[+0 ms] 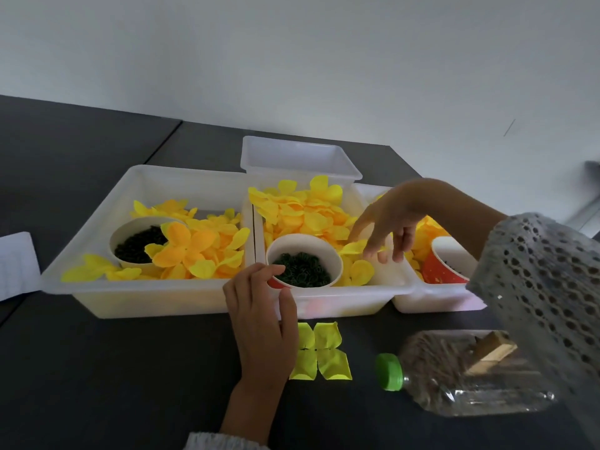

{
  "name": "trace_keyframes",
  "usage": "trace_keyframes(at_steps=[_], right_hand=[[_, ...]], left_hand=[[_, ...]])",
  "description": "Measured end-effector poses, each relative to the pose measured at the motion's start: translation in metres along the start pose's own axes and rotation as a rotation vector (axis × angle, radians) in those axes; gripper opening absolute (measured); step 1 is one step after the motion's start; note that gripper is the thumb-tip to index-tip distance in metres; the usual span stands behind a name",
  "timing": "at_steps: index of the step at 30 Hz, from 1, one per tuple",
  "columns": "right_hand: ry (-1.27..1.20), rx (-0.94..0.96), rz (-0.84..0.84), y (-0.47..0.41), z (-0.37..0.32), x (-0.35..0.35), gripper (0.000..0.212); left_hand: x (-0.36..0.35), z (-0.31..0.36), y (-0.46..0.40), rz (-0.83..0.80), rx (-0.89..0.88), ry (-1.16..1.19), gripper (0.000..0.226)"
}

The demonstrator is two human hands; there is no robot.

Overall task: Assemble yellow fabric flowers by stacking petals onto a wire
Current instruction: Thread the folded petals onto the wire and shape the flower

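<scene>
A flat pale yellow four-petal piece [324, 352] lies on the dark table in front of the trays, its left side hidden under my left hand [259, 319]. That hand rests against the front rim of the middle tray [341, 295], fingertips by a white cup of dark green rings [302, 271], thumb apart, nothing visibly held. My right hand [386, 222] reaches down into the middle tray's heap of yellow petals [302, 216], and its index finger and thumb pinch one yellow petal [354, 247]. No wire is visible.
The left tray [146, 180] holds orange-yellow petals and a cup of dark bits [136, 245]. The right tray holds a red cup [444, 264]. An empty tub [298, 157] stands behind. A green-capped plastic bottle [454, 378] lies at front right, and paper [16, 264] lies at the left edge.
</scene>
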State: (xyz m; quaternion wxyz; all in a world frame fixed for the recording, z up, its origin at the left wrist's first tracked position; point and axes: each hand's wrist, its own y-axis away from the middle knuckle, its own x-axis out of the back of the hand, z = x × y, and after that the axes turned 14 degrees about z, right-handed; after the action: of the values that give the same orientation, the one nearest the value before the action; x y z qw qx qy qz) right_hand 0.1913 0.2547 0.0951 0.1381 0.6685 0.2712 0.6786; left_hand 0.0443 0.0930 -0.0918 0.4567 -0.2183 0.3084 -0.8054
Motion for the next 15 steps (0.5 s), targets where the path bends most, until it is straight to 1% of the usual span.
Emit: trace_keyframes(at_steps=[3, 5, 6, 8, 9, 10, 11, 13, 15], right_hand=[[0.078, -0.053, 0.089, -0.010, -0.012, 0.027, 0.073], [0.064, -0.093, 0.241, -0.028, -0.024, 0.041, 0.068], [0.062, -0.051, 0.346, -0.039, -0.032, 0.045, 0.064], [0.124, 0.153, 0.555, -0.060, -0.053, 0.043, 0.060], [0.150, 0.266, 0.624, -0.069, -0.063, 0.036, 0.061], [0.161, 0.340, 0.635, -0.078, -0.071, 0.028, 0.064], [0.174, 0.358, 0.591, -0.086, -0.076, 0.019, 0.068], [0.260, 0.306, 0.461, -0.101, -0.078, 0.004, 0.075], [0.284, 0.251, 0.388, -0.107, -0.074, -0.002, 0.077]], left_hand=[[-0.001, 0.000, 0.001, -0.003, 0.004, -0.014, 0.025], [-0.001, 0.000, 0.001, -0.004, 0.015, -0.028, 0.025], [-0.002, 0.000, 0.001, -0.005, 0.016, -0.036, 0.025], [-0.002, 0.000, 0.001, -0.005, 0.010, -0.046, 0.026], [-0.003, -0.001, 0.001, -0.002, 0.007, -0.045, 0.026], [-0.003, -0.001, 0.001, 0.003, 0.004, -0.042, 0.026], [-0.004, -0.001, 0.001, 0.009, -0.001, -0.039, 0.026], [-0.004, -0.001, 0.000, 0.030, -0.019, -0.032, 0.026], [-0.005, 0.000, -0.001, 0.048, -0.027, -0.025, 0.026]])
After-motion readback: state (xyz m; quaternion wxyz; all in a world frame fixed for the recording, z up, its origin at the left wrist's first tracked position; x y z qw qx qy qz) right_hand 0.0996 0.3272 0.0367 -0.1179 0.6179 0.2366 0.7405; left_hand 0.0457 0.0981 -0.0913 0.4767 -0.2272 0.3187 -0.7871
